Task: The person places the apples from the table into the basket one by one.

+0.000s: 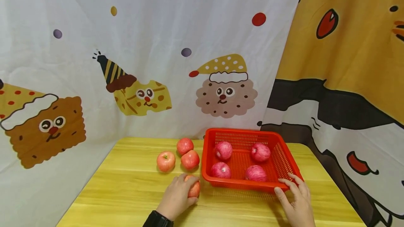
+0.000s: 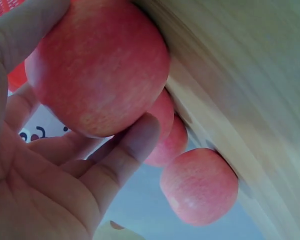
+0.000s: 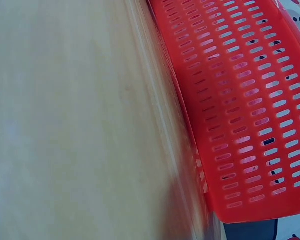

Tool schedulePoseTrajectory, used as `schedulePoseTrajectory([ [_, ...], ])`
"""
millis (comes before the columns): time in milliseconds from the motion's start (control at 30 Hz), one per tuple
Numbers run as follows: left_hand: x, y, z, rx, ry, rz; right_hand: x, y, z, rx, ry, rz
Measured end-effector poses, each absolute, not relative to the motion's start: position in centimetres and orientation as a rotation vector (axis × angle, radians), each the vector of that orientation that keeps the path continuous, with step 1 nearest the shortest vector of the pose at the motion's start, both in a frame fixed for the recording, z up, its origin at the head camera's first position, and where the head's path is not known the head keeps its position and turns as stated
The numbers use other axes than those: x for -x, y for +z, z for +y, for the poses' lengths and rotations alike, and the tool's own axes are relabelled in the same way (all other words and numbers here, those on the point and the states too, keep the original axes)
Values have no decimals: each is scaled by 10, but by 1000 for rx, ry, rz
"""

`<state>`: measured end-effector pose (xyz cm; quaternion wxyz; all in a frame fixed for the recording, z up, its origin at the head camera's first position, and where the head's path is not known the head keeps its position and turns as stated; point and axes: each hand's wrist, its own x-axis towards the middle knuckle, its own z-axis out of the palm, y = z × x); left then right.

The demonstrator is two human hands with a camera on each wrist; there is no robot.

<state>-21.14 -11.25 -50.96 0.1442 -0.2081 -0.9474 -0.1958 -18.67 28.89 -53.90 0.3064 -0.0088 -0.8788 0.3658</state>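
Left hand (image 1: 178, 196) gripped an apple (image 1: 195, 189); right hand (image 1: 298, 199) held a red basket (image 1: 243, 185)

The hands were well apart. The left hand's fingers curled round the apple, near the basket's front left corner. The right hand's fingers reached over the rim by the front right corner, thumb outside. Four pink apples (image 1: 256, 173) lay inside the basket; three other apples (image 1: 166, 161) sat on the surface (image 1: 126, 188) beyond the left hand.

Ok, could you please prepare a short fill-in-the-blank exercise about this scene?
The left hand grips an apple, while the basket holds ____ apples.
The basket's colour is ____.
Besides the gripped apple, ____ loose apples sit on the table.
The right hand touches the ____.

Missing words: four; red; three; basket.
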Motion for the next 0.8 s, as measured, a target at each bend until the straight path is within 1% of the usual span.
schedulePoseTrajectory([
  [167,213,-501,-115,620,-575,-2686,186,-541,289,26,964,-2319],
  [400,220,-471,-107,586,-509,-2466,188,-539,291,30,961,-2318],
  [567,234,-455,-89,621,-594,-2420,189,-538,292,5,948,-2303],
  [700,248,-452,-69,714,-703,-2473,187,-539,291,-14,937,-2287],
  [800,256,-452,-54,793,-698,-2554,186,-539,290,-10,952,-2278],
])
